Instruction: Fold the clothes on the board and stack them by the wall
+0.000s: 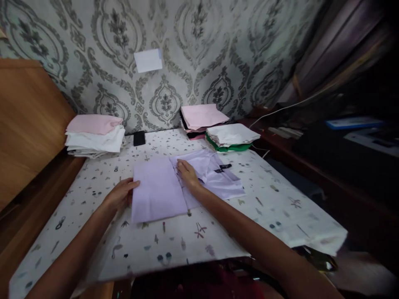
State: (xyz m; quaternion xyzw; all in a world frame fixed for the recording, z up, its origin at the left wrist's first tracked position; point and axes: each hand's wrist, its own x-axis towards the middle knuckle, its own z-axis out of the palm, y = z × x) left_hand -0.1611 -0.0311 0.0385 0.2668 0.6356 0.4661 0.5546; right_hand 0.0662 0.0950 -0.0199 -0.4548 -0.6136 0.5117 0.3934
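Observation:
A lilac garment (157,189) lies partly folded on the patterned tabletop, its left part a smooth doubled rectangle. Its neck end, to the right, has black labels on it. At the left edge of the folded part, my left hand (121,194) pinches the cloth, thumb on top and fingers mostly hidden below. My right hand (188,174) rests on the garment beside the fold's right edge, fingers stretched out and lying fairly flat.
A pink-topped stack of clothes (96,135) stands at the back left beside a dark phone-like object (139,138). Two more stacks, one pink-topped (204,116) and one white-topped (232,135), sit at the back right. A wooden panel (31,124) borders the left side.

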